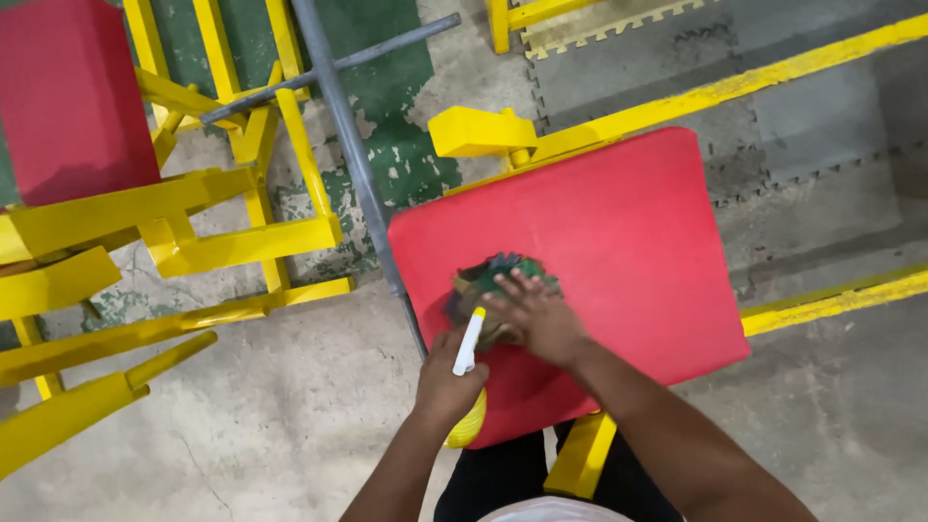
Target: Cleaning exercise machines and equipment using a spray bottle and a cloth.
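So the cloth (493, 280), a crumpled dark greenish rag, was lying on the red worktop (619, 232), toward its near left part. The right hand (536, 314) was flat on top of it, fingers spread out and pressing down, not clenched around anything. Just beside it, on the left, the left hand (447, 382) was closed around a white spray bottle (469, 348) with a yellow tip, the bottle pointing up toward the rag and its tip almost touching it. Under that hand there was something rounded and yellow (468, 425) at the near edge of the worktop, couldn't tell exactly what it was.

The red worktop was a padded-looking square slab sitting tilted on a yellow metal frame (677, 101), with yellow bars sticking out far and right of it. A grey metal pole (353, 145) ran diagonally along its left edge. Further left was more yellow framework (193, 242) and another red pad (72, 97) in the far left corner. The floor (271, 416) was worn concrete with flaking green paint farther away, and grey foam mats (802, 106) lay at the far right.
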